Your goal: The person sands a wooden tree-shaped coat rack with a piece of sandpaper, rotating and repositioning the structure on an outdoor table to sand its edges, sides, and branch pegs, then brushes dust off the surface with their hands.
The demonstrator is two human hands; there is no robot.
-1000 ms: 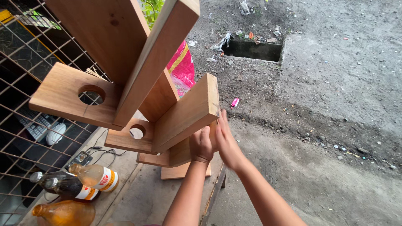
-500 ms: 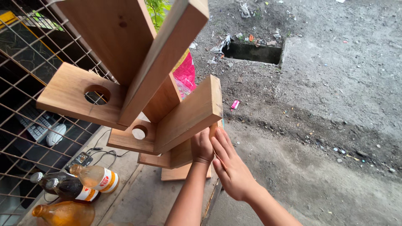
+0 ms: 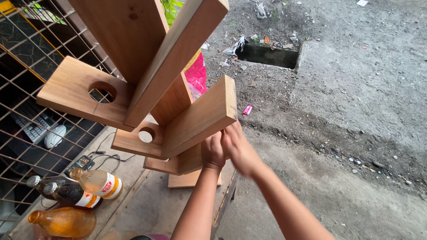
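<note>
A tall wooden rack [image 3: 200, 115] of slanted boards stands on a wooden bench [image 3: 151, 204]. Two of its flat shelves have round holes, one at the left [image 3: 75, 93] and a smaller one lower down [image 3: 133, 140]. My left hand [image 3: 213, 153] reaches under the lowest slanted board and grips the rack's lower upright piece. My right hand [image 3: 238, 146] is just to its right, blurred, with fingers extended against the board's lower end and the back of the left hand.
Three bottles lie on the bench at lower left: a pale one [image 3: 95, 182], a dark one [image 3: 66, 193], an orange one [image 3: 64, 222]. A metal grid [image 3: 26, 89] runs along the left. Bare ground with a drain pit [image 3: 267, 55] lies to the right.
My right hand has moved in from the right and closed up against my left hand under the board. The view has tilted slightly, and the rack sits larger in frame.
</note>
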